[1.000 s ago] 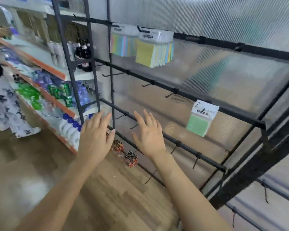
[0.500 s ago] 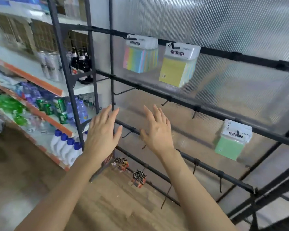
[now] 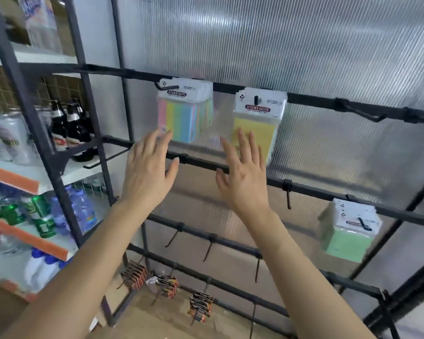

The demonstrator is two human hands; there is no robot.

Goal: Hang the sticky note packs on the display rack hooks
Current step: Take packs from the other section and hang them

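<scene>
The fingers (image 3: 157,143) of our left hand (image 3: 148,172) are straight and loosely spread, holding nothing. Their tips lie over the lower edge of the multicoloured pack (image 3: 184,113), though we cannot tell whether they touch it. Our right hand (image 3: 242,177) is likewise spread and empty, palm toward the rack. Its fingers (image 3: 241,140) lie over the lower left corner of the yellow pack (image 3: 260,128), and again we cannot make out contact. Both forearms are bare and reach up from the bottom of the view, well apart.

The yellow pack's white header reads "STICKY NOTE" in white on a black and red badge. The multicoloured pack carries a badge of the same shape, too blurred for us to read. Both packs hang from hooks on the top bar of the black display rack (image 3: 316,187). A green pack (image 3: 348,238) hangs further right on the second bar down, and its label is too smeared to read. An empty hook (image 3: 360,113) juts from the top bar to the right of the yellow pack. Small dark card packs (image 3: 135,275) hang on the lowest bars.

Behind the rack stands a ribbed translucent panel (image 3: 304,45). To our left are shop shelves (image 3: 15,178) with orange edges, stocked with dark bottles (image 3: 66,128), silver cans (image 3: 5,135) and green cans (image 3: 42,214). The floor (image 3: 157,324) below is wood-patterned.
</scene>
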